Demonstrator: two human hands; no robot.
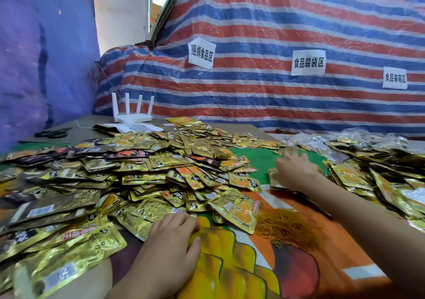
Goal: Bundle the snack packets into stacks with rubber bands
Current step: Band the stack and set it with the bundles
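Reaching out, the right hand lies spread on a small stack of packets. The left hand rests loose-fingered beside the big packet pile, with rubber bands near it.

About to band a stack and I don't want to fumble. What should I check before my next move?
1. Heap of thin orange rubber bands within reach, between the arms: ok.
2. Right hand at the small flat stack of gold foil snack packets: ok.
3. Stack edges squared: cannot tell, blurred.
4. Left hand free to take a band: cannot tell.
5. Bare printed cloth beside the stack: ok.
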